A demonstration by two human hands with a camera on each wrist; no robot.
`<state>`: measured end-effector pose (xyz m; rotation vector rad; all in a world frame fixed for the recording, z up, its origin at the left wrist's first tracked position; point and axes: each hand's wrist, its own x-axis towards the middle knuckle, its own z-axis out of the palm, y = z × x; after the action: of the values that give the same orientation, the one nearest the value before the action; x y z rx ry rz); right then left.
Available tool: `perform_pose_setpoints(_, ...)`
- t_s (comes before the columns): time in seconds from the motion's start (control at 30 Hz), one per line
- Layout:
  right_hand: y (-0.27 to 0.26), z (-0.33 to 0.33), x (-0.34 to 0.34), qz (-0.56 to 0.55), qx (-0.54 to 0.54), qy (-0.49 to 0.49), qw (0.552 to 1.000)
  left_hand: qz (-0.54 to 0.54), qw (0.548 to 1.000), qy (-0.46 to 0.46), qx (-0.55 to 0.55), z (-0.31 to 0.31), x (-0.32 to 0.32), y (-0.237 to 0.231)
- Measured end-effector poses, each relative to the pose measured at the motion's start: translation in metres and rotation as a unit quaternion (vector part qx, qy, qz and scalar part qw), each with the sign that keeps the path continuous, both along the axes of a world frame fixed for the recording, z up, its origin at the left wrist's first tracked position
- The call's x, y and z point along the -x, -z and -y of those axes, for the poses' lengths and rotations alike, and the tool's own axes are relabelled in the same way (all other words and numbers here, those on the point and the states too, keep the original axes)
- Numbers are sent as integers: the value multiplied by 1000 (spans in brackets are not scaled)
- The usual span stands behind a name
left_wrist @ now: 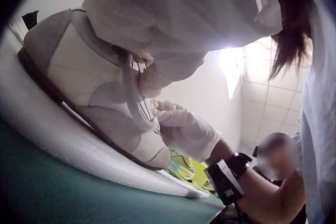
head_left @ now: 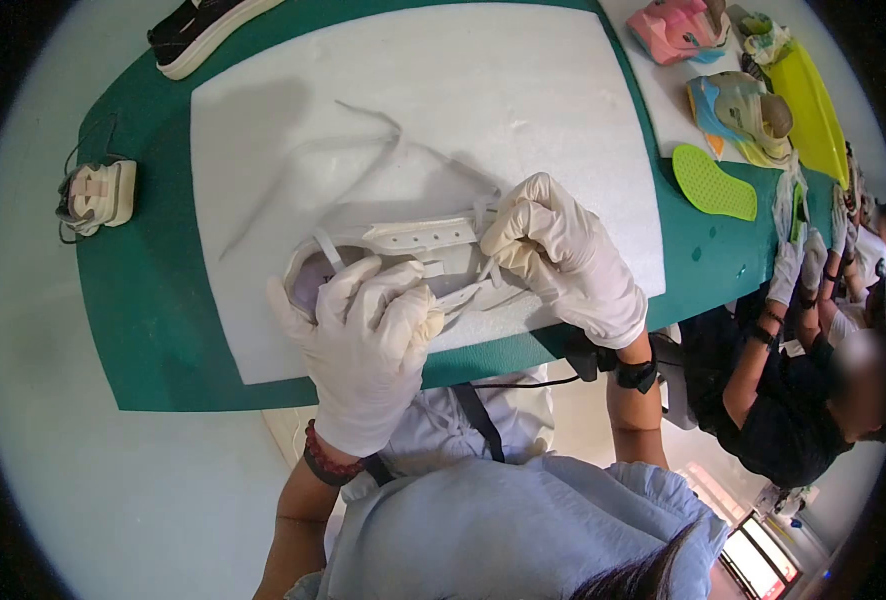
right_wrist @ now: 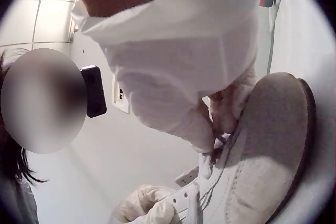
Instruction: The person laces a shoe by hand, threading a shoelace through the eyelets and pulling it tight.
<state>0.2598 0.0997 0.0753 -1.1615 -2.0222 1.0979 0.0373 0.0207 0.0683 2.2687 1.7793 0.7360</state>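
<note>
Along the near edge of a smooth foam sheet (head_left: 563, 90), a round-toed white sneaker (head_left: 418, 235) is gripped at its collar by the curled, gloved left hand (head_left: 363, 335), its flat lace (head_left: 451, 163) pinched between the fingertips of the right hand (head_left: 568, 262).

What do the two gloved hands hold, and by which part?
The left hand grips the shoe at its opening; the right hand pinches the lace near the toe.
</note>
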Motion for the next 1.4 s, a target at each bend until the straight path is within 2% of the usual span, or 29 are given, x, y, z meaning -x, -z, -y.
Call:
perform_pose_setpoints(0.43, 12, -2, 1, -75, 49, 73, 993, -8, 1000, 0, 5, 0, -2, -5)
perform_pose_setpoints(0.73, 9, -4, 3, -56, 65, 88, 992, -11, 1000, 0, 18, 0, -3, -7)
perform_pose_setpoints(0.83, 15, -7, 1, -28, -34, 70, 997, -11, 1000, -1, 16, 0, -4, -6)
perform_pose_setpoints(1.07, 17, -5, 13, -4, 14, 132, 991, 14, 999, -6, 34, 0, -4, -7)
perform_pose_setpoints(1.13, 18, -4, 16, -1, 25, 145, 989, -11, 1000, -12, 18, 0, -5, -3)
perform_pose_setpoints(1.23, -7, 1, 13, 10, 9, 161, 987, 5, 1000, -14, 10, 0, -4, 1)
perform_pose_setpoints(1.33, -19, 17, 6, 114, -145, 64, 981, 14, 1000, -19, 8, -1, -4, 1)
perform_pose_setpoints(1.4, -37, 20, 18, 167, 24, 62, 984, 7, 1000, -22, 10, -1, -5, -1)
